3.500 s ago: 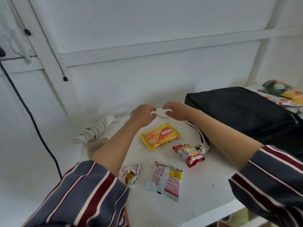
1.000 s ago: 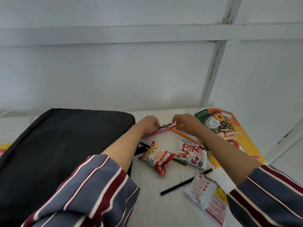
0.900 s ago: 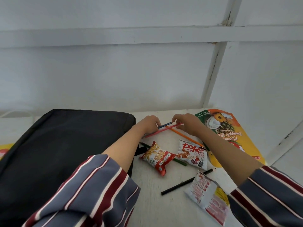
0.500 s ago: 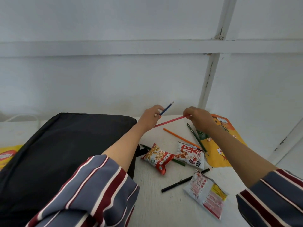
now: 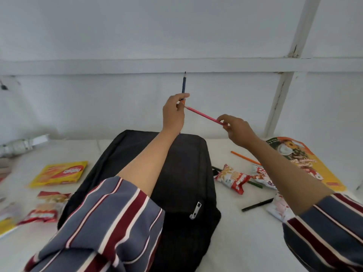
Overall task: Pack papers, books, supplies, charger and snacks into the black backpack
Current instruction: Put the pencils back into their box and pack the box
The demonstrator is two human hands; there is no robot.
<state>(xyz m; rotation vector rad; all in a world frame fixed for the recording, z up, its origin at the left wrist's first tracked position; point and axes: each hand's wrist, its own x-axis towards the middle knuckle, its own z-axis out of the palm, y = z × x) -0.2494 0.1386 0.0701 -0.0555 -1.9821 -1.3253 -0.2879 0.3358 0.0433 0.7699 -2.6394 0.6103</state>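
Black backpack (image 5: pixel 176 173) lies flat on the white surface (image 5: pixel 245 242), directly below the raised left hand (image 5: pixel 174 112) and under its forearm. Its zip pull (image 5: pixel 195 210) shows at the near end. The left hand is held up in front of the wall, fingers curled round a blue pencil (image 5: pixel 184 84) that stands upright out of the top of the grip, point upward. A pink pencil (image 5: pixel 202 114) slants from the left hand's fingers down to the right hand (image 5: pixel 238 130), which pinches its lower end between thumb and fingertips. Whether the left hand also grips the pink pencil's upper end cannot be told. The right hand sits lower than the left and just to its right, above the backpack's far right corner.

Below the right hand and its forearm, on the surface beside the backpack, lie an orange pencil (image 5: pixel 245 158), a red snack packet (image 5: pixel 232 178), a green pencil (image 5: pixel 255 184) poking out from behind it, and a black pencil (image 5: pixel 257 205). An orange booklet (image 5: pixel 314 173) lies further right. Well to the left of the left hand's grip lie a yellow packet (image 5: pixel 59 173) and blurred red packets (image 5: pixel 47 208).
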